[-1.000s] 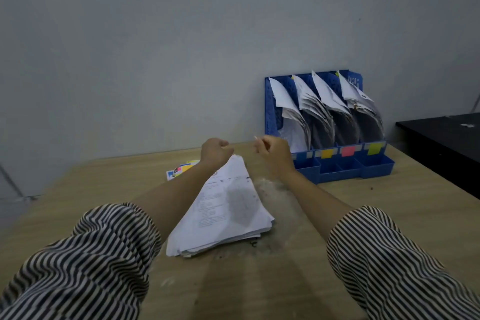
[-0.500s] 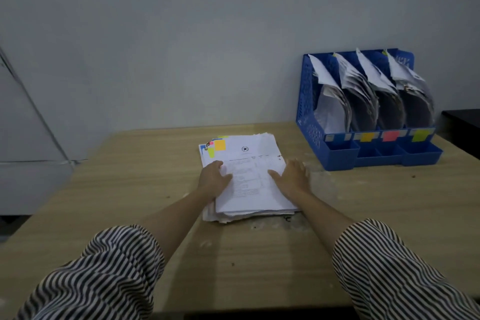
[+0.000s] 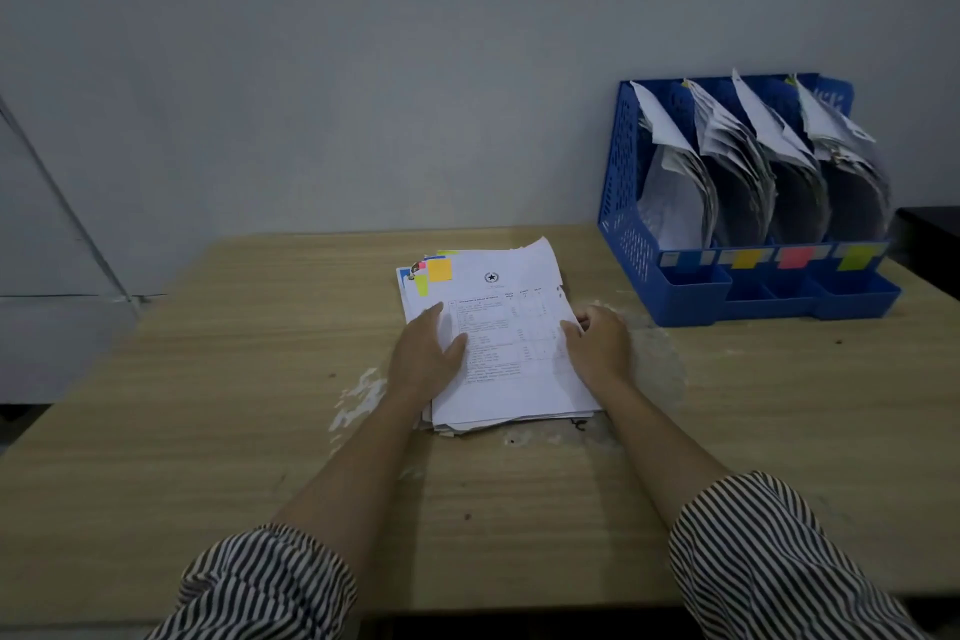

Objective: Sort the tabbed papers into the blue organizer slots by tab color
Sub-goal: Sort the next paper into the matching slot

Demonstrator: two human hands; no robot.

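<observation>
So the stack of tabbed papers (image 3: 498,343) is sitting flat on the wooden table (image 3: 208,379), well to the left of the blue organizer (image 3: 631,224) and a bit nearer the person than it is. Both hands are on the stack. The left hand (image 3: 428,359) lies flat on the edge farthest from the organizer, fingers mostly straight and spread over the top sheet, pressing down rather than gripping. The right hand (image 3: 597,346) cups the edge facing the organizer, fingers loosely bent against the side of the pile — I can't tell if it's actually pinching a sheet or just nudging. My guess is they're squaring the pile up so the tabs line up and can be read.

The tabs fan out at the corner of the stack farthest from the organizer: an orange tab (image 3: 439,269) on top, a yellow-green tab (image 3: 422,286) below it, bits of pink and blue peeking out. The top sheet is thin printed paper with a table and a small star emblem, and the stack's edges look ragged and uneven.

The organizer is hard perforated plastic with four upright slots, each already stuffed with curled, floppy sheets leaning toward the back. Labels run along its front lip — blue nearest the stack, then orange, pink, yellow-green. The tabletop looks scuffed, with pale patches around the pile. Plenty left to sort, I'd say.
</observation>
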